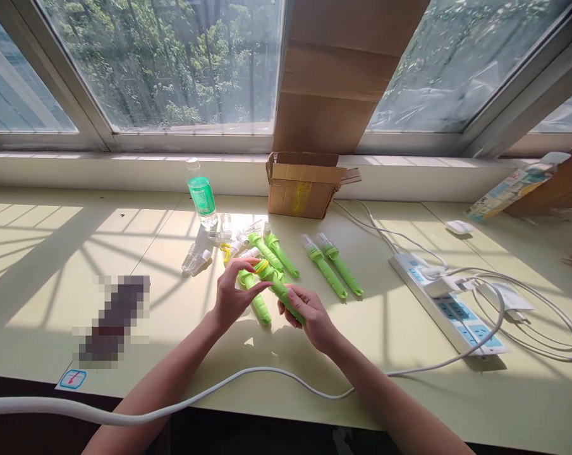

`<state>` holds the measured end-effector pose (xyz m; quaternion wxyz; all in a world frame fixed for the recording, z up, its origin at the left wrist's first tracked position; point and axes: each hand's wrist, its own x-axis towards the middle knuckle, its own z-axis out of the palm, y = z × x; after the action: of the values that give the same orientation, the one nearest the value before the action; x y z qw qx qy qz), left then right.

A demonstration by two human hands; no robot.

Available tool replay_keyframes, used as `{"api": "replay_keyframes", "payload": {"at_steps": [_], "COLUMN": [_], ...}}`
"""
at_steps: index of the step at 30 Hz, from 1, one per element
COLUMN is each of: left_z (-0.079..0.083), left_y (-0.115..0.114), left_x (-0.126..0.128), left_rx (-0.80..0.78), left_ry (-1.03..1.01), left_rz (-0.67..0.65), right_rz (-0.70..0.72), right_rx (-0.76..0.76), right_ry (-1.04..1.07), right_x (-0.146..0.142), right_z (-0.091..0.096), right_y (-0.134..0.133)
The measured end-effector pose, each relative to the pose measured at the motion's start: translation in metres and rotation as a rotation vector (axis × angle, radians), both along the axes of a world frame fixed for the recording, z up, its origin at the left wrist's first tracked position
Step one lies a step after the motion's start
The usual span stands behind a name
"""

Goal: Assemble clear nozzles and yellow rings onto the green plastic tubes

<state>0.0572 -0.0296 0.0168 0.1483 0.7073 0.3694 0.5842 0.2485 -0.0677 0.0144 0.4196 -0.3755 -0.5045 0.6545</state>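
A green plastic tube [280,292] with a yellow ring at its upper end is held tilted above the table. My right hand [311,315] wraps round its lower part. Thumb and fingers of my left hand [233,294] close about the ringed upper end. Just behind and below it, another green tube [261,309] lies on the table. Further green tubes [286,258] lie beyond my hands, beside clear plastic pieces with white ends [195,259] and a yellow loop [225,253]. To the right rest two green tubes with clear tops [327,272], side by side.
A bottle with a green label [203,196] and an open cardboard box [302,186] stand by the window. On the right lies a power strip [449,306] with plugs and coiled cables. A white cable [267,371] crosses in front, over my forearms. A blurred dark object [117,319] lies left.
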Motion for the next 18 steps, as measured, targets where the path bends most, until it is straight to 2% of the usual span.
{"api": "replay_keyframes", "payload": {"at_steps": [6,12,18], "left_z": [-0.0017,-0.0053,-0.0047], "left_y": [-0.001,-0.0001,0.0013], "left_x": [0.0015,0.0021,0.0018], "left_rx": [0.018,0.047,0.065], "left_ry": [0.008,0.046,0.072], "left_rz": [0.011,-0.041,-0.049], "right_rz": [-0.038,-0.098,-0.05], "right_rx": [-0.021,-0.089,-0.125], "right_ry": [-0.002,0.04,0.094], "right_x": [-0.0023,-0.0025,0.0008], "right_z": [-0.0017,-0.0034,0.0053], "right_y": [0.0002,0.0003,0.0011]}}
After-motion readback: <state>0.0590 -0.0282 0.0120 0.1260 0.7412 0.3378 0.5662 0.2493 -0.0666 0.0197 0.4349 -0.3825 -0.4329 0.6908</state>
